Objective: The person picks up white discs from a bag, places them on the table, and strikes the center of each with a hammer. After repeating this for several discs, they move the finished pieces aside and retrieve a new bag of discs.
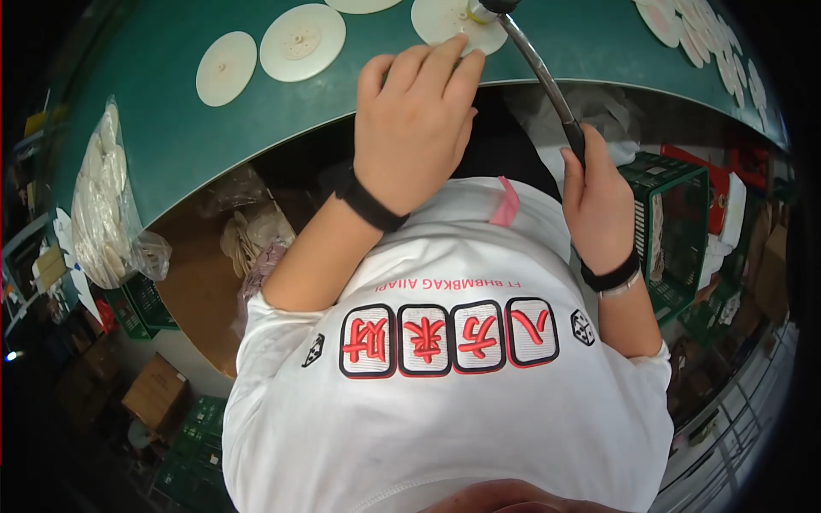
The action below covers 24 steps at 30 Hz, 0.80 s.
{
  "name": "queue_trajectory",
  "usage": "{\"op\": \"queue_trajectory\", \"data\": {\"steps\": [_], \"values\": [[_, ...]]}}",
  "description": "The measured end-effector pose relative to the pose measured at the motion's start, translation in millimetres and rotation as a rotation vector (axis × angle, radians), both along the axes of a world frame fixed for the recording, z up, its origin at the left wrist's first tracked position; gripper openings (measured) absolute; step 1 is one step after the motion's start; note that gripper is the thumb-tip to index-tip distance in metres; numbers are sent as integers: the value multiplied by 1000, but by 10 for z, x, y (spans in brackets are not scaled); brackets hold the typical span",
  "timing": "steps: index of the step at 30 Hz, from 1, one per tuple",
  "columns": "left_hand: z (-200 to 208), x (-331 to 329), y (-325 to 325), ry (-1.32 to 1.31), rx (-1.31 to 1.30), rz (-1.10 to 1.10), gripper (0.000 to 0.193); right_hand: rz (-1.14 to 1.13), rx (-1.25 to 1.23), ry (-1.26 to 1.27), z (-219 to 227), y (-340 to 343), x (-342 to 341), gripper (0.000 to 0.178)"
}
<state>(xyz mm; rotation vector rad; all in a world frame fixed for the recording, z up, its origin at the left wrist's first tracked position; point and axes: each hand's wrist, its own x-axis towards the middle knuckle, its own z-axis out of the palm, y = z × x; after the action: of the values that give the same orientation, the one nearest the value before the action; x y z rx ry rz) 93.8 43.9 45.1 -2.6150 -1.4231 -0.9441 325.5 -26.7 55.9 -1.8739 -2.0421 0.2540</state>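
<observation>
My right hand [600, 201] is wrapped around the black grip of a hammer [540, 70]. Its metal shaft slants up and left to a head with a black face and a yellowish face, cut off in part by the top edge. The yellowish end is over a round white disc [434, 19], near its middle; whether they touch I cannot tell. My left hand [417, 115] has its fingers stretched forward, tips on the near part of that disc. To the left lie two more white discs with small raised hubs, a larger one [329, 61] and a smaller one [226, 81].
The green table [184, 145] curves around in front of me. Many pale discs [697, 38] lie overlapped at the far right. A clear bag of white pieces [103, 205] hangs over the left edge. Green crates [676, 184] and a cardboard box [156, 392] stand below.
</observation>
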Motion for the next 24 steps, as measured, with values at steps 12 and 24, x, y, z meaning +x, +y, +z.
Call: {"op": "queue_trajectory", "data": {"steps": [12, 24], "values": [[-520, -188, 554, -225, 439, -217, 65, 4, 170, 247, -86, 113, 141, 32], [-63, -170, 68, 161, -94, 62, 56, 72, 202, 83, -149, -23, -67, 32]]}}
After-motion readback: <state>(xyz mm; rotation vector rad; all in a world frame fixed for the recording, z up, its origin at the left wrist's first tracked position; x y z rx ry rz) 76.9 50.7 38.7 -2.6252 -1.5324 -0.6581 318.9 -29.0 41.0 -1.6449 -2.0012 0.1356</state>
